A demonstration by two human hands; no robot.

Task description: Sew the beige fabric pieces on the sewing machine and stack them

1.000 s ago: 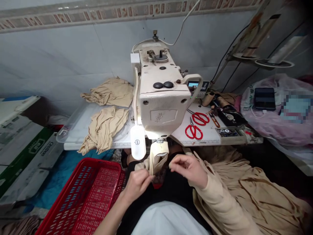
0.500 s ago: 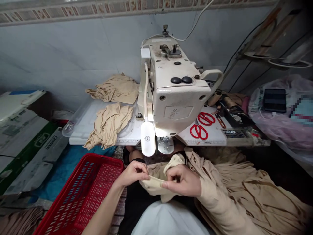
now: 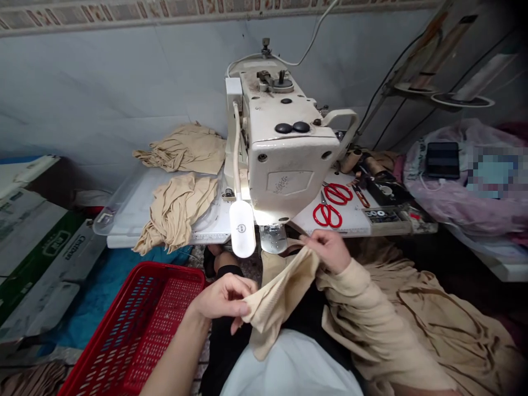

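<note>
Between my hands a piece of beige ribbed fabric (image 3: 284,283) is stretched out above my lap. My left hand (image 3: 225,300) pinches its lower left edge between thumb and fingers. At the upper right end, my right hand (image 3: 330,250) grips the fabric near the sewing machine's end plate. More beige cloth (image 3: 375,324) is bunched around my right forearm like a sleeve. Just beyond the fabric stands the white sewing machine (image 3: 291,181), its metal plate (image 3: 273,240) showing at the near end. A white lamp (image 3: 242,228) hangs beside it, lit.
A red plastic basket (image 3: 142,267) stands at my left. Two beige cloth piles (image 3: 175,212) lie on the table's left side. Red-handled scissors (image 3: 328,215) and small tools lie on the right, with a phone (image 3: 442,160) on a plastic bag. More beige cloth (image 3: 445,313) hangs at lower right.
My right hand has moved up and away from my left hand, pulling the fabric out taut between them. The view has shifted slightly to the right.
</note>
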